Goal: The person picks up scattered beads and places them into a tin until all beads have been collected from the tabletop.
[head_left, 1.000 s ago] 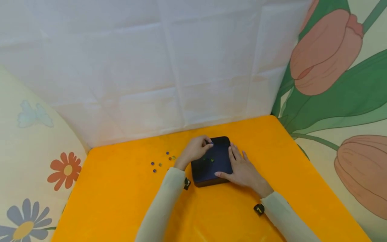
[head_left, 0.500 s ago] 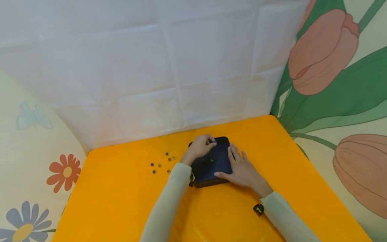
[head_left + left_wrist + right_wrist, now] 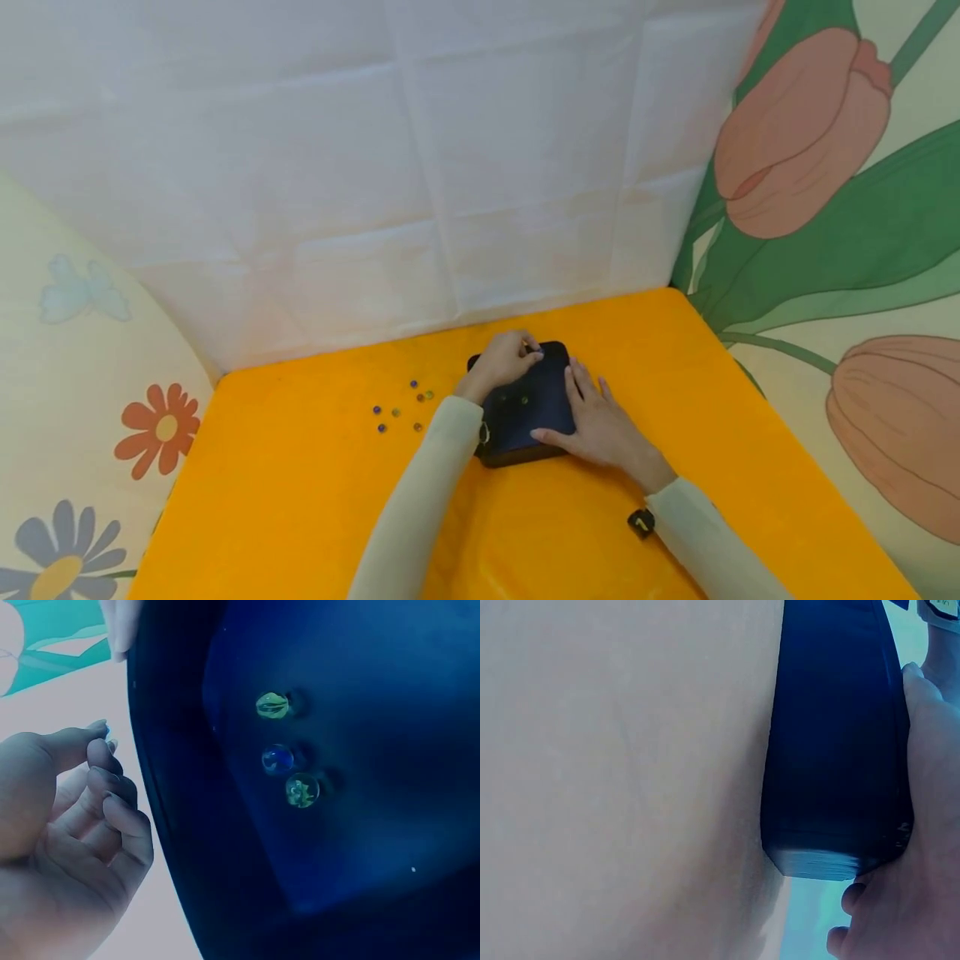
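A dark, shallow square box stands on the orange-covered table. Over its far part my left hand pinches a small marble between thumb and fingertips; a bluish bit of the marble shows in the left wrist view, the rest hidden by the fingers. Inside the box lie a yellow-green marble, a blue marble and a clear, yellow-flecked marble. My right hand rests at the box's near right corner, fingers extended along the right side and thumb along the near rim.
Left of the box several loose marbles lie on the orange tabletop, among them a blue marble and an orange marble. A white sheet hangs behind the table, and flower-printed panels flank it.
My left hand has moved slightly right over the box, still pinching the marble. The right hand and the box have stayed put.
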Demonstrator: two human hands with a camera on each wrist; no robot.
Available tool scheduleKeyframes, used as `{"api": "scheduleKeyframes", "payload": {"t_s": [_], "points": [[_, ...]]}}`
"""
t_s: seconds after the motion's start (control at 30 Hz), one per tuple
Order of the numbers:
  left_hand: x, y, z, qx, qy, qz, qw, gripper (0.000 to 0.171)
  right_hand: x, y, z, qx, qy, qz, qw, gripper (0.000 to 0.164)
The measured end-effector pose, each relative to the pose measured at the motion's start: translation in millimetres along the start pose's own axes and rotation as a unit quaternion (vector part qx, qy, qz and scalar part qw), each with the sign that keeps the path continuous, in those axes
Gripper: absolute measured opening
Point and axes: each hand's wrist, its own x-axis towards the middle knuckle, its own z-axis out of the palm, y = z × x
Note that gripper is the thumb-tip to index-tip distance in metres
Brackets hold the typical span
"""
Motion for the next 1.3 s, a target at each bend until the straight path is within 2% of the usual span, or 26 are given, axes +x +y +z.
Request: {"api": "scheduleKeyframes", "payload": {"t_s": [0.37,0.7,0.9,1.3], "points": [[3.0,-2.1,2.2,0.030,-0.012,0.000,0.9995,0.025,1.1,-2.4,4.2,0.008,-0.003,0.002,1.000,0.123],[6.3,-11.8,-0.3,0.017,-0.008,-0.007,0.9998,0.024,2.7,-4.1,3.7,0.014,-0.003,-0.001,1.000,0.123],[7.4,-15.5,-2.9,0.013,0.000,0.002,0.9999,0.023,2.6,-4.1,3.0,0.007,0.000,0.003,1.000,0.122],[1.8,-6.2,-11.2,0.028,0.010,0.012,0.9995,0.025,1.1,-4.8,2.8,0.011,-0.008,0.007,1.000,0.123]]}}
